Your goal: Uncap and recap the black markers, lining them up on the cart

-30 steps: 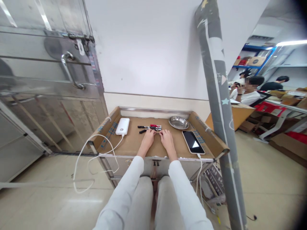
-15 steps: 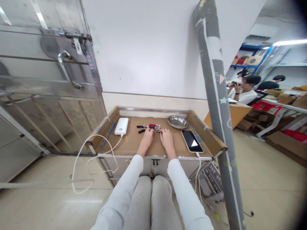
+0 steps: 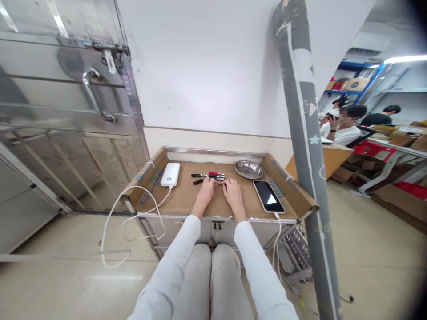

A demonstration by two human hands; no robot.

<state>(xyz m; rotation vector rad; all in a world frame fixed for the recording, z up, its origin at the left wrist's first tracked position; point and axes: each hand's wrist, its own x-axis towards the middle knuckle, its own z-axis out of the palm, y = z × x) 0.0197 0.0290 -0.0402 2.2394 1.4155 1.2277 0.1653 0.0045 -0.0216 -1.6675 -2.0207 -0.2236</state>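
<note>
My left hand (image 3: pixel 206 190) rests low over the brown cardboard table covering (image 3: pixel 183 200), its fingers curled together at the front. Opposite it, my right hand (image 3: pixel 232 192) has thumb and fingers pinched. A small slender piece (image 3: pixel 219 184) shows in the narrow gap between the fingertips; its kind is too small to tell. Just beyond the hands lie several pens or markers, among them a red one (image 3: pixel 216 173) and a black one (image 3: pixel 197 175). Another black piece (image 3: pixel 198 182) lies beside my left fingers, which partly cover the group.
A white power bank (image 3: pixel 170 174) with a cable lies left. On the right are a round metal dish (image 3: pixel 248 169) and a plugged-in phone (image 3: pixel 268 197). Cardboard-covered raised sides edge the table. A tall grey roll (image 3: pixel 303 111) leans at right; people sit farther off.
The whole view has shifted slightly, so things appear a little farther right. Both hands stay in nearly the same place, fingertips still close together around the small piece.
</note>
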